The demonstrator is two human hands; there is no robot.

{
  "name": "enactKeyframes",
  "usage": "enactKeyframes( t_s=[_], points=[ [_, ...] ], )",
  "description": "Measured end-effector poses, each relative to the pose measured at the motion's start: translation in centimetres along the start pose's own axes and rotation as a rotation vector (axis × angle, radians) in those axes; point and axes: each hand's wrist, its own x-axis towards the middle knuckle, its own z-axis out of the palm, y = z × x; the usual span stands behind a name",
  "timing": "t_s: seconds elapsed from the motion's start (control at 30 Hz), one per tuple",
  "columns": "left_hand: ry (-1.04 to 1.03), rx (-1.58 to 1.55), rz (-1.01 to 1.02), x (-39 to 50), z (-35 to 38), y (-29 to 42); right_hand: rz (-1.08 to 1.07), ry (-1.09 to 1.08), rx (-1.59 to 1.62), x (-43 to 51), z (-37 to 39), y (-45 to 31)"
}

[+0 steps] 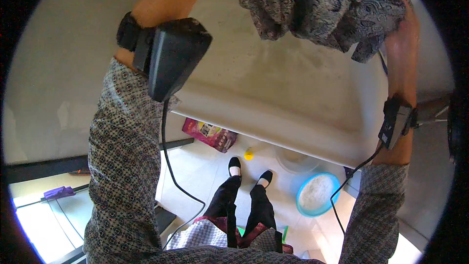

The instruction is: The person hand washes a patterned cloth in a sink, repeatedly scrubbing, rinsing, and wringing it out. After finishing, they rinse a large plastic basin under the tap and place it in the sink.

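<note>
A bunched dark grey cloth with a swirling pattern (311, 3) hangs in folds at the upper right, cut off by the top edge. My right hand (405, 9) grips its right side, and the folds hide most of the fingers. My left forearm reaches up past the top edge, so my left hand is out of view. Beneath the cloth spreads a broad white basin (278, 77), with greyish marks on its inner surface. Black devices with cables are strapped to both wrists: a left wrist device (176, 58) and a right wrist device (395, 123).
Below the basin's front rim, a light blue tub (318, 194) holding whitish foam stands on the tiled floor. Near it are a clear round bowl (296, 159), a yellow cap (248, 154) and a magenta printed bag (209, 134). A purple cloth (59, 193) hangs on a bar at left.
</note>
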Motion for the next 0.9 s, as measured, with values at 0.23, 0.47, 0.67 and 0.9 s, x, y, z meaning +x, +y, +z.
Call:
enactKeyframes(
  t_s=[0.23, 0.47, 0.67, 0.9],
  points=[
    [0.089, 0.3, -0.147, -4.7, -2.0, -1.1, -0.199, -0.303, -0.172, -2.1, -0.8, 0.1],
    [-0.565, 1.013, -0.319, -12.4, -7.1, -6.9, -0.003, -0.833, -1.31, -7.1, -0.5, 2.2],
    [-0.938, 1.12, -0.298, -16.6, -5.3, -7.0, -0.157, -0.967, -1.508, -10.9, -0.9, 1.5],
    [-1.286, 1.306, -0.445, -18.3, -0.9, -6.4, -0.082, -1.34, -1.641, -14.1, -0.7, 7.0]
  ],
)
